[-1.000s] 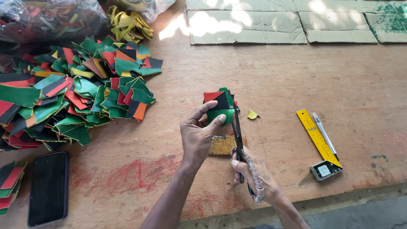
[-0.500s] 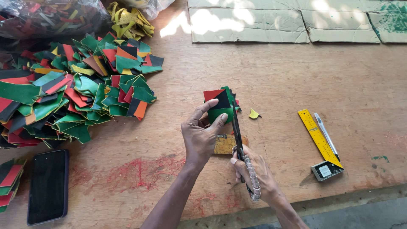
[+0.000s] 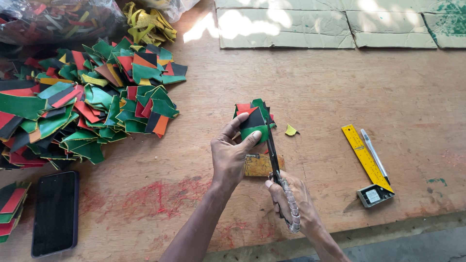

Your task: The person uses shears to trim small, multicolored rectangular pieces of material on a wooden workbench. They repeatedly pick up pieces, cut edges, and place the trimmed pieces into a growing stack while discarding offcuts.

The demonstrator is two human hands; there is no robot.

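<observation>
My left hand (image 3: 232, 154) pinches a small stack of green, red and black pieces (image 3: 254, 119) and holds it up above the wooden table (image 3: 340, 97). My right hand (image 3: 294, 204) grips black scissors (image 3: 273, 150) by their wrapped handle, and the blades run up along the right edge of the stack. Under my hands lies a small yellowish block (image 3: 258, 165). A yellow offcut (image 3: 290, 130) rests just right of the stack.
A big heap of green, red, black and orange pieces (image 3: 87, 106) covers the left side. A dark phone (image 3: 55, 211) lies at the lower left. A yellow square ruler (image 3: 367, 164) and a pen (image 3: 374, 152) lie to the right. Cardboard sheets (image 3: 310, 24) sit at the back.
The scissors have slid slightly up along the stack's right edge. My left hand keeps the same grip.
</observation>
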